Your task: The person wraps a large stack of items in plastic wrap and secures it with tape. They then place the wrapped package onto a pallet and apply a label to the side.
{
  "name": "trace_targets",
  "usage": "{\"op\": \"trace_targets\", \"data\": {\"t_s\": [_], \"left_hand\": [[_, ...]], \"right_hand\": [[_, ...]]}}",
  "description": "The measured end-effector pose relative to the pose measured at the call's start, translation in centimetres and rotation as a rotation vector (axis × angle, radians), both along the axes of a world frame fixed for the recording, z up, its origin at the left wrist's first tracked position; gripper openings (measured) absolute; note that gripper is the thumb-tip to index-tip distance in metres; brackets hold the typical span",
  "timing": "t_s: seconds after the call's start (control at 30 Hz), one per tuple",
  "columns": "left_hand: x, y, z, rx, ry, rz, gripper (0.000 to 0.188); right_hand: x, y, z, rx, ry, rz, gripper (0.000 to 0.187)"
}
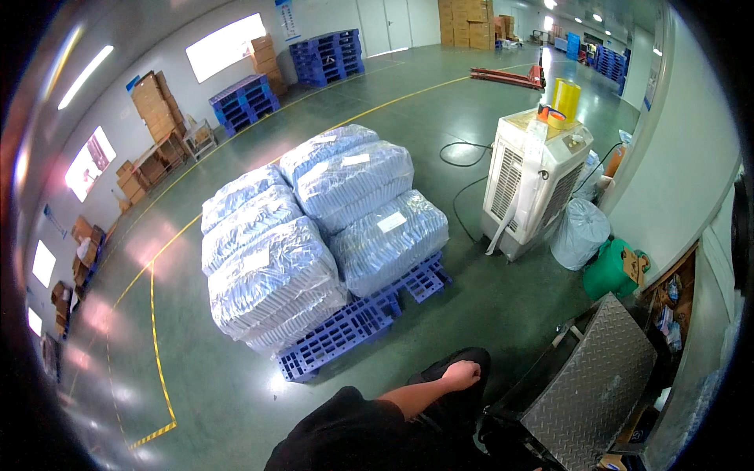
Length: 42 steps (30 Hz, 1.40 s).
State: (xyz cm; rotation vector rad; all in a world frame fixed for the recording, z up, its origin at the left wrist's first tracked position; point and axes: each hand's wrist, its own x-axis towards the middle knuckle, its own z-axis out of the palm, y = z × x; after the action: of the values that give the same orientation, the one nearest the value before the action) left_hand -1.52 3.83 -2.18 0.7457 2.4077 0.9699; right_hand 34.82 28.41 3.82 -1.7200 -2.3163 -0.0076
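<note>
Only one of my arms shows, coming in from the lower edge in a short black sleeve. I take it for my left. My left hand [462, 374] has its fingers curled, holds nothing, and rests against my dark trouser leg [452, 404]. My right hand is out of view. In front of me a blue plastic pallet [345, 334] sits on the green floor. It carries several large bundles wrapped in clear film [275, 279], stacked two high, each with a white label.
A white air cooler [530, 184] stands to the right with a yellow tape roll [565, 98] on top, bags beside it and a black cable on the floor. A steel tread-plate ramp [589, 385] lies at lower right. Yellow floor lines, stacked blue pallets [245, 100] and cardboard boxes [153, 106] line the walls.
</note>
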Motion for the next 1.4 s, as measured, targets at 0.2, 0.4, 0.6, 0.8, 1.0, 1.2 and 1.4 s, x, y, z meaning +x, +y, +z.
{"op": "trace_targets", "data": {"t_s": [0.2,0.4,0.6,0.8,1.0,1.2,1.4], "left_hand": [[0.4,0.1,-0.5,-0.001,0.008,0.010,0.018],[0.5,0.1,-1.1,0.007,0.024,0.027,0.017],[0.4,0.0,-0.7,0.019,0.037,0.008,0.017],[0.3,-0.1,-1.3,0.013,0.040,-0.009,0.018],[0.6,0.3,-1.6,0.006,0.059,-0.017,0.017],[1.1,-0.4,-1.4,0.007,0.038,-0.009,0.017],[0.4,-1.1,-0.2,-0.048,0.021,-0.009,0.020]], "right_hand": [[0.4,0.3,-0.6,0.001,-0.040,-0.060,0.033],[0.9,0.8,-2.1,0.019,-0.034,-0.063,0.034],[1.2,1.1,-2.9,0.052,-0.029,-0.050,0.034],[0.9,0.7,-2.6,0.090,-0.036,-0.059,0.031],[1.3,0.9,-2.7,0.125,-0.005,-0.050,0.029],[2.2,0.2,-3.2,0.153,0.022,-0.031,0.028],[0.9,-1.3,-0.9,-0.025,0.002,-0.064,0.033]]}}
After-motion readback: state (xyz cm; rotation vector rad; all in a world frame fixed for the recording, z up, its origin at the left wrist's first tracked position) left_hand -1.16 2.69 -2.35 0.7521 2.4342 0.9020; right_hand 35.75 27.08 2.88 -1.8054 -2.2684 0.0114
